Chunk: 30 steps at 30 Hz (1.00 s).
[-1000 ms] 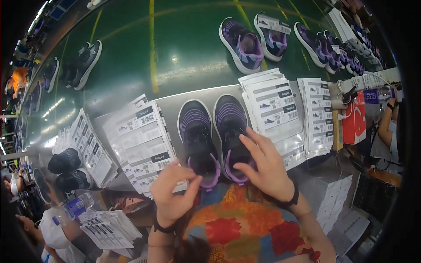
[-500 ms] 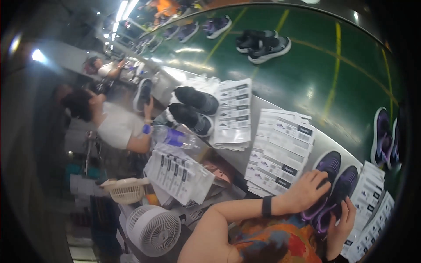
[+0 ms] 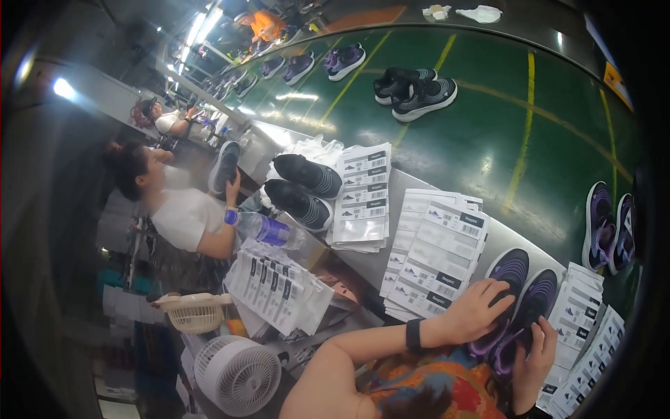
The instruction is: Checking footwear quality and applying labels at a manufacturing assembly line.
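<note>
A pair of black sneakers with purple stripes lies side by side in front of me, toes pointing away. My left hand (image 3: 477, 311) has its bent fingers over the upper of the left sneaker (image 3: 507, 268), near the foot opening. My right hand (image 3: 534, 357) grips the outer side of the right sneaker (image 3: 540, 293) near its collar, thumb partly hidden. Purple trim shows at both heels. Left of the shoes is a stack of printed label sheets (image 3: 447, 241); more label sheets (image 3: 574, 307) lie against their right side.
A green conveyor (image 3: 488, 146) carries several shoe pairs beyond the bench. To the left stand dark sneakers (image 3: 300, 202), a water bottle (image 3: 269, 229), another label stack (image 3: 279, 286), a white fan (image 3: 237, 375) and a cream basket (image 3: 194, 311). A co-worker (image 3: 185, 209) holds a shoe (image 3: 225, 166).
The whole view has shifted slightly. Both my hands stay on the sneakers with little movement. The co-worker's head has turned a little toward the conveyor.
</note>
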Motion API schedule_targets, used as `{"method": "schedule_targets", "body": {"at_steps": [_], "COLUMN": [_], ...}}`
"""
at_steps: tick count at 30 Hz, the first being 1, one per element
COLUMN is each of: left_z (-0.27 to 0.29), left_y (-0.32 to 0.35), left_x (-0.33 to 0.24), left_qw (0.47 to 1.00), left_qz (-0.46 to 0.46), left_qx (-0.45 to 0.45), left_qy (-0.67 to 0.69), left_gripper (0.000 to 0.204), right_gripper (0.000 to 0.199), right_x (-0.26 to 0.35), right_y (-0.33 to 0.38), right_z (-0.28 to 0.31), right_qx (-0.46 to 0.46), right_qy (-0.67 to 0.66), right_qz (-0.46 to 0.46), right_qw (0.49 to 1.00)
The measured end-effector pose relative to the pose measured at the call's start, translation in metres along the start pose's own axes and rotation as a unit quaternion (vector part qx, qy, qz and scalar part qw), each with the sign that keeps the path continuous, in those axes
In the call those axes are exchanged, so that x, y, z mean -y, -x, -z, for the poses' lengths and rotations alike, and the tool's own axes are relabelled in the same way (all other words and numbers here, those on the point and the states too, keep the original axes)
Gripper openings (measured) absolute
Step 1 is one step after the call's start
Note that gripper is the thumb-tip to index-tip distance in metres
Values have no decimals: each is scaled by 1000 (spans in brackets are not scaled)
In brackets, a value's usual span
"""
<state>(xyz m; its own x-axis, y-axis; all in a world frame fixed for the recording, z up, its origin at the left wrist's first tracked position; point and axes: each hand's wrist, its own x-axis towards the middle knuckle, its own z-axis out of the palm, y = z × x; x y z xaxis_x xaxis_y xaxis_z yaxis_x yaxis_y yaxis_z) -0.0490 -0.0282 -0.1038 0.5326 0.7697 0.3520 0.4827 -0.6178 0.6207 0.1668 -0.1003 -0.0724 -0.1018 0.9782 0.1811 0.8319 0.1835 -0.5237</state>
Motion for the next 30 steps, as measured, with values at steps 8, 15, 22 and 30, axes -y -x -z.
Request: {"method": "schedule_targets", "body": {"at_steps": [8,15,22,30], "left_z": [6,9,8,12], "left_y": [-2,-8,-5,-4], "left_x": [5,9,12,12], "left_qw": [990,985,983,983], "left_qz": [-133,-170,-177,-180], "left_qx": [-22,-27,-26,-21], "left_qy": [-34,-36,-39,-39], "left_gripper": [40,32,32,34], "right_gripper": [51,53,54,50], "right_x": [-7,-15,-17,-13], "right_y": [4,2,1,0], "right_z": [-3,-5,-4,-3], "right_qx": [-27,-13,-31,-37], "right_qy": [19,41,53,50], "right_qz": [50,82,120,134], "right_qw": [998,996,991,989]}}
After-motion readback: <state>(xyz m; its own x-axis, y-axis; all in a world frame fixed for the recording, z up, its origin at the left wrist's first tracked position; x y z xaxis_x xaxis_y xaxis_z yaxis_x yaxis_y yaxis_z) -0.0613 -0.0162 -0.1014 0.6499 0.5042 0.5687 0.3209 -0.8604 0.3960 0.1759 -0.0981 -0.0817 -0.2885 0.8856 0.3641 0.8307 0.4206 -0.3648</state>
